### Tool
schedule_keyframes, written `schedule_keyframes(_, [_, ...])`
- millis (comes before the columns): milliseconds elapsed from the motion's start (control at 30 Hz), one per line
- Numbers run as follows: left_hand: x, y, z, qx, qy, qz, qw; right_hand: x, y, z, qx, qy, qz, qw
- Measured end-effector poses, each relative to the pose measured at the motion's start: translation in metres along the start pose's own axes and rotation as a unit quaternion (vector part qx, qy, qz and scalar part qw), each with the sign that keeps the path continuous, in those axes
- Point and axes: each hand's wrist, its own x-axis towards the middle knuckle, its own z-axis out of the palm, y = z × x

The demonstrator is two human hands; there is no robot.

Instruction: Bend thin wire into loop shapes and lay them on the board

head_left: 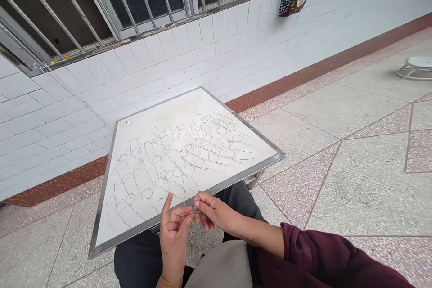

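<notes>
Both hands meet just past the near edge of a white table [168, 112] with a metal rim. My left hand [175, 229] pinches a thin wire [193, 210] between thumb and fingertips, one finger pointing up. Close against it on the right, my right hand [211, 210] has its thumb and fingers closed on the same wire. A thin loop of the wire rises above the fingertips over the table edge. Many thin wire pieces with round loops [160, 182] and long tails lie spread across the tabletop.
A small white and red item [128, 123] sits at the table's far left corner. Behind is a white tiled wall [189, 58] with barred windows. A dark patterned bag [294, 0] hangs from the bars. A white stool [418, 63] stands at the far right.
</notes>
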Motion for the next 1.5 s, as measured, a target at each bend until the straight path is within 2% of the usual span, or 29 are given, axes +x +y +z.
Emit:
schedule_keyframes(167, [0.000,-0.003,-0.002,-0.010,-0.032,-0.002,0.999,-0.006,-0.010,-0.001,0.018,0.013,0.023,0.999])
schedule_keyframes(500, [-0.001,-0.003,-0.006,-0.081,-0.019,0.008,0.996,-0.011,-0.012,0.005,0.012,-0.018,0.042,0.999])
schedule_keyframes(733, [-0.001,0.000,-0.008,-0.108,-0.044,-0.008,0.993,-0.015,-0.020,0.007,0.005,-0.024,0.045,0.999])
schedule_keyframes(933, [-0.004,0.004,-0.007,-0.132,-0.034,-0.026,0.990,-0.017,-0.019,0.010,0.008,-0.034,0.057,0.998])
schedule_keyframes(1067, [-0.004,0.006,-0.005,-0.138,-0.006,-0.039,0.990,-0.018,-0.018,0.013,0.007,-0.034,0.063,0.997])
schedule_keyframes(1267, [-0.006,0.000,-0.008,-0.132,0.002,-0.042,0.990,-0.019,-0.014,0.011,-0.078,-0.025,0.045,0.996])
schedule_keyframes(1367, [-0.007,-0.003,-0.009,-0.124,-0.002,-0.036,0.992,-0.019,-0.011,0.008,-0.160,-0.009,-0.004,0.987])
schedule_keyframes(1500, [-0.008,-0.002,-0.009,-0.112,-0.009,-0.046,0.993,-0.013,-0.009,0.002,-0.254,0.049,-0.077,0.963])
